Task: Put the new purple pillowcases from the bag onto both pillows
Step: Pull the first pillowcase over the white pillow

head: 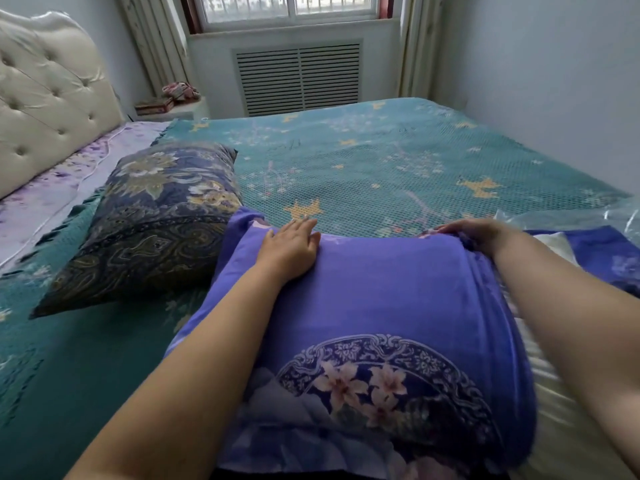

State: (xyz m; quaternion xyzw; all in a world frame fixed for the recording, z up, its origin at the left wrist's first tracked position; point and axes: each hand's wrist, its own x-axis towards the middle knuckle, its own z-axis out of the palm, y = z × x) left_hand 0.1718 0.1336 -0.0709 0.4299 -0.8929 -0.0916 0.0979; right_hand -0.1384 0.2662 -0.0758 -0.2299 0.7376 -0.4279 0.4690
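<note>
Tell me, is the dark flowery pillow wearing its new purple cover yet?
Not yet. The dark pillow shows only navy and gold flowers, no purple.

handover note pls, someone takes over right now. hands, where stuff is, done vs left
Left hand: flat, fingers straight, pressing the far edge of the purple-cased pillow.
Right hand: fingers curled over that pillow's far right corner, gripping the fabric.
Purple-cased pillow lies in front of the person on the bed.
Second pillow lies to the left near the headboard, in a dark blue patterned case.
Clear plastic bag and more purple fabric are at the right.
Done: first pillow looks cased, being smoothed.
Left: put a purple case on the second pillow.
</note>
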